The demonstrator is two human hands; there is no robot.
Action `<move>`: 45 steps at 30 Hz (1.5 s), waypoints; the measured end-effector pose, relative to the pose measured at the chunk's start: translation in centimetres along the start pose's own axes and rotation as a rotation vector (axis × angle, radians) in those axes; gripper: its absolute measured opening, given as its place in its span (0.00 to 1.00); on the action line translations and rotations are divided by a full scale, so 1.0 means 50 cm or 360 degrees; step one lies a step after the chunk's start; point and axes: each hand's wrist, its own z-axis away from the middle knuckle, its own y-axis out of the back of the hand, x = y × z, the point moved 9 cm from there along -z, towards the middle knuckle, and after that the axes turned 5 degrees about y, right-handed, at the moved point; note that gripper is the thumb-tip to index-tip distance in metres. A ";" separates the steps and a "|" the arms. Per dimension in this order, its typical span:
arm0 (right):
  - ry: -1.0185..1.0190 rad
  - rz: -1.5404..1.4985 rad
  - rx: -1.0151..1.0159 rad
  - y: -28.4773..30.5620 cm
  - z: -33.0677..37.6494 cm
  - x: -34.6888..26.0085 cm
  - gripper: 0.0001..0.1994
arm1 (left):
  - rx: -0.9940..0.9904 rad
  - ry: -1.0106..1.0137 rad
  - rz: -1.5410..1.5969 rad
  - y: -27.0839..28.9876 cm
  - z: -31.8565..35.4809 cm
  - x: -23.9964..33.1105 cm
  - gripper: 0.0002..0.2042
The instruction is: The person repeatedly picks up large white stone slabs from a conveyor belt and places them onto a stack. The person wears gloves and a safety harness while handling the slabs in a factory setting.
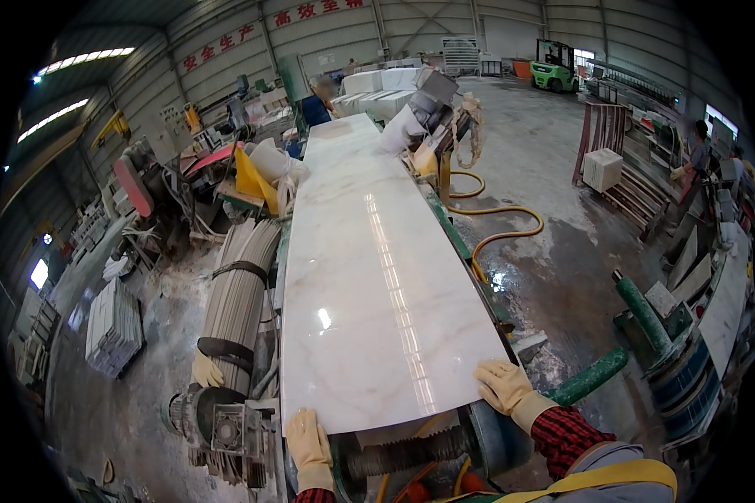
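Grey, wet concrete flooring (554, 251) spreads through a large stone workshop with a corrugated metal roof, and its surface shines with puddles and pale dust. Down the middle runs a long, polished white marble slab (377, 285) with faint pinkish veins; it lies flat on a machine bed, glossy enough to mirror the roof lights in a bright streak, and its near edge sits just above a dark ribbed roller (407, 453). Both hands wear cream-coloured work gloves and are set well apart at that near edge: the left hand (308, 442) rests flat on the slab's near left corner, and the right hand (503, 384) lies with fingers spread over the near right corner, above a red-and-black checked sleeve (566, 433). Left of the bed stands a strapped bundle of thin grey stone strips (239, 293), with a stack of grey tiles (113, 327) farther left. A yellow hose (499, 222) curls over the floor on the right, near a white stone block (602, 169) on a pallet, and a green forklift (555, 67) is parked at the back.
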 end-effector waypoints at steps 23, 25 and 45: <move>0.0013 0.0012 0.0027 0.004 0.015 -0.008 0.14 | 0.0089 -0.0065 -0.0044 0.019 0.002 0.017 0.17; 0.0005 0.0015 0.0011 0.003 0.016 -0.008 0.14 | 0.0064 -0.0045 -0.0019 0.015 0.002 0.012 0.17; 0.0057 0.0034 0.0066 0.016 0.018 -0.032 0.13 | 0.0110 -0.0004 -0.0013 0.032 0.024 0.012 0.16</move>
